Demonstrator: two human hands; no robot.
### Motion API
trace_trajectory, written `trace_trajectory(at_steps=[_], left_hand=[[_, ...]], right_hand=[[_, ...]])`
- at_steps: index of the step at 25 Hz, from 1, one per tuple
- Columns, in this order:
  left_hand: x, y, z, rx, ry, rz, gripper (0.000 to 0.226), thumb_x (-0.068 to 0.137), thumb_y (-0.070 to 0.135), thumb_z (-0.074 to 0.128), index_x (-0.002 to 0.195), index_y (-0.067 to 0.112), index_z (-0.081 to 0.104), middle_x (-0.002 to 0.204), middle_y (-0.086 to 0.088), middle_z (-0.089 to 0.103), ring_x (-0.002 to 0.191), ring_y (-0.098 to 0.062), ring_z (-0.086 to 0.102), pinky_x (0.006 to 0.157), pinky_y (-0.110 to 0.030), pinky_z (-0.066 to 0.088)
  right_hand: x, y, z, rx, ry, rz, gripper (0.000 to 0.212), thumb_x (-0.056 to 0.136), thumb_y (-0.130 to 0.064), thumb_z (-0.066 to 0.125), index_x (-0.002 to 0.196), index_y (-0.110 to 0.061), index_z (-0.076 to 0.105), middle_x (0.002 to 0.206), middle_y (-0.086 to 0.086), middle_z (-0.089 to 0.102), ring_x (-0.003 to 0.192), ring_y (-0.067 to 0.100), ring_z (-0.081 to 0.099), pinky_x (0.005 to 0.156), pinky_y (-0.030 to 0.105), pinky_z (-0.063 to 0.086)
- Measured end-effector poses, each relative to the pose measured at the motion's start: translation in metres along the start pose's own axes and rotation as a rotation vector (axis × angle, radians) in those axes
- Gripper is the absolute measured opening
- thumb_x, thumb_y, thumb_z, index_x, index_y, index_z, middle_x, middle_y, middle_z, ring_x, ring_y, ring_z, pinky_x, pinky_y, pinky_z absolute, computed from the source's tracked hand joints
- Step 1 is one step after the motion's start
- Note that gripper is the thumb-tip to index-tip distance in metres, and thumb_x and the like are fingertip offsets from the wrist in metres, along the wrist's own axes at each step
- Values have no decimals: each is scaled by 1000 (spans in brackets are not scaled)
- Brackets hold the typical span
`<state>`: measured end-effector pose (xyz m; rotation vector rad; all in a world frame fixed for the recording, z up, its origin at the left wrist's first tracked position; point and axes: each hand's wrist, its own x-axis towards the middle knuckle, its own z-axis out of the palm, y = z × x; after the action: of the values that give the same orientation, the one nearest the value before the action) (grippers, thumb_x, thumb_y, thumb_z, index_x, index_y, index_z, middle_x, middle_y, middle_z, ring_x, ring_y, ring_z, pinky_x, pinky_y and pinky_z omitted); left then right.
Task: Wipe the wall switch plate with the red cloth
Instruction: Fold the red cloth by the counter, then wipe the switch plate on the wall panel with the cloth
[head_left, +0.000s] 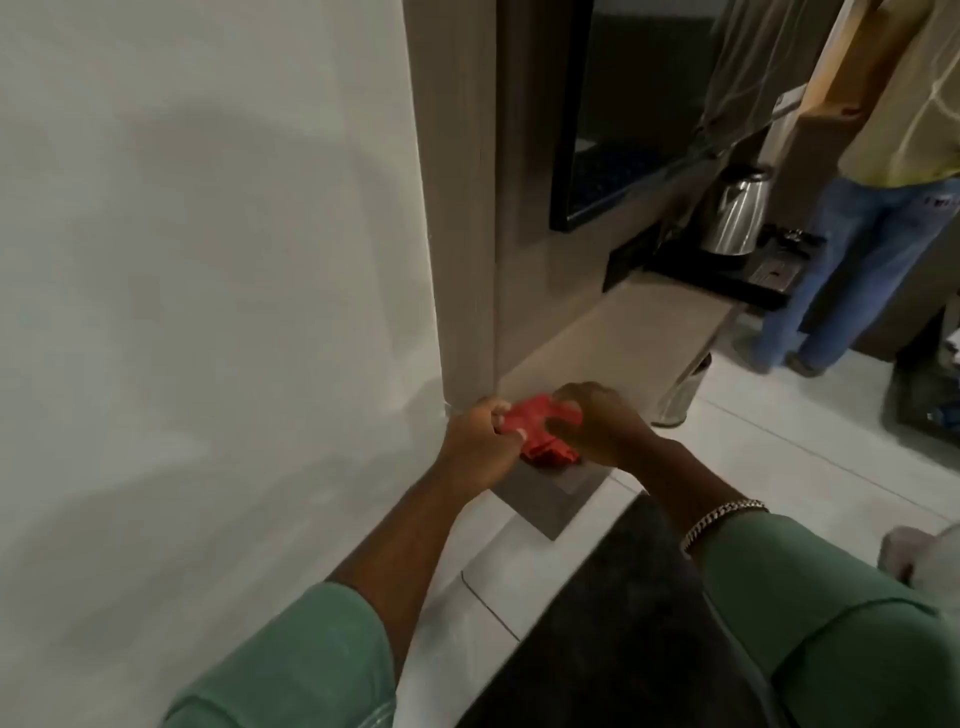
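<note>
A crumpled red cloth (540, 432) is bunched between both of my hands, just above the near end of a low wooden counter (613, 338). My left hand (480, 441) grips its left side with closed fingers. My right hand (597, 421) pinches its right side from above. No wall switch plate shows in the head view; the white wall (208, 260) on the left is bare.
A grey wood panel (457, 182) rises beside the wall, with a dark screen (613, 114) mounted further right. A steel kettle (737, 213) stands on a black tray. Another person in jeans (852, 249) stands at the far right. A metal bin (680, 395) sits under the counter.
</note>
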<state>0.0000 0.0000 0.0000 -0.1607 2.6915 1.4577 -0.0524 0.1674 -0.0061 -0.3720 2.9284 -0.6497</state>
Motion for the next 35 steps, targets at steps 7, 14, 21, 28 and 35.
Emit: trace_trajectory(at_steps=[7,14,21,28,35], left_hand=[[56,-41,69,-552,-22,-431,39,94,25,53,130,13,49,120,-10,60,105,-26,57,86,-39,48],[60,-61,82,-859,101,-594,24,86,14,64,108,5,60,89,-12,68,74,-26,65,72,-40,57],[8,-57,18,-940,77,-443,24,81,-5,62,101,5,56,98,-17,67,83,-30,67,74,-44,60],[-98,-29,-141,-1251,-103,-180,51,67,7,30,99,-3,68,87,-18,72,76,-29,70,68,-39,61],[-249,-8,-320,-787,194,57,53,69,-6,24,105,-3,63,71,-7,63,67,-18,61,72,-30,55]], right_hand=[[37,51,63,94,47,142,51,95,-42,57,136,-14,48,135,19,57,121,41,52,102,45,45],[21,44,86,451,206,200,42,83,-8,69,121,-10,53,98,4,67,89,23,66,84,43,58],[-17,-15,80,269,213,-118,34,95,-31,55,124,-14,54,119,8,63,112,27,58,94,38,48],[-64,-185,42,100,405,-528,64,92,-69,30,143,-31,41,156,5,40,143,35,36,113,55,38],[-127,-376,31,301,689,-933,55,86,-34,64,139,-22,54,151,15,46,139,31,35,111,52,45]])
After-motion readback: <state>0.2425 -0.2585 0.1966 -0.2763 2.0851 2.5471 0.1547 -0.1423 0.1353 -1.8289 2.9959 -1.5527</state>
